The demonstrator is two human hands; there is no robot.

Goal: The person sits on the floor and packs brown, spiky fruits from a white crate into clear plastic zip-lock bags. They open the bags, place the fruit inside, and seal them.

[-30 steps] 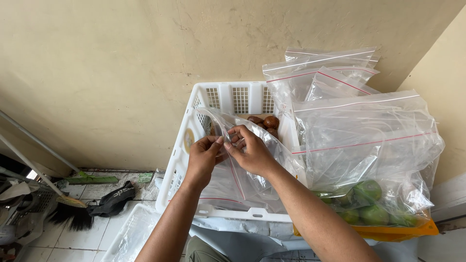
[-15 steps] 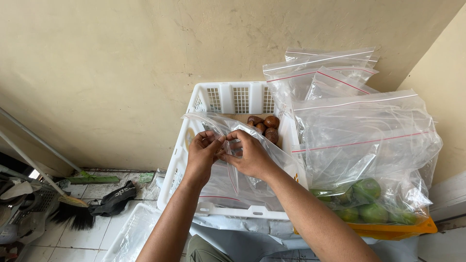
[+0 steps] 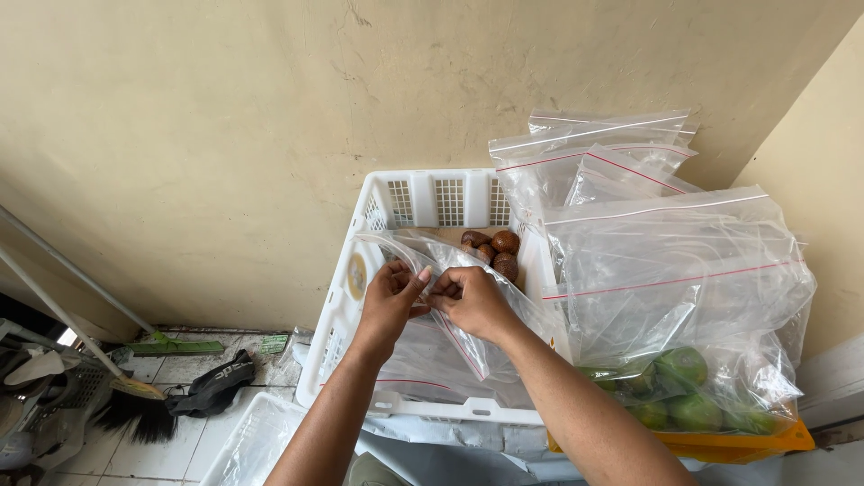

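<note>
Bag mouth lowered; left hand (image 3: pixel 389 301), right hand (image 3: pixel 472 301) grips pinching zip bag (image 3: pixel 450 351) over white crate (image 3: pixel 432 202).

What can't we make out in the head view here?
- Fingertips of the left hand and right hand: pressed together on the clear zip bag, so the exact grip is hidden.
- Brown fruits: partly covered by the bag; count unclear.
- White crate floor: hidden by bags.
- Green fruits: blurred through plastic.
- Orange tray: mostly covered.
- Broom: handle cut off by the left edge.
</note>
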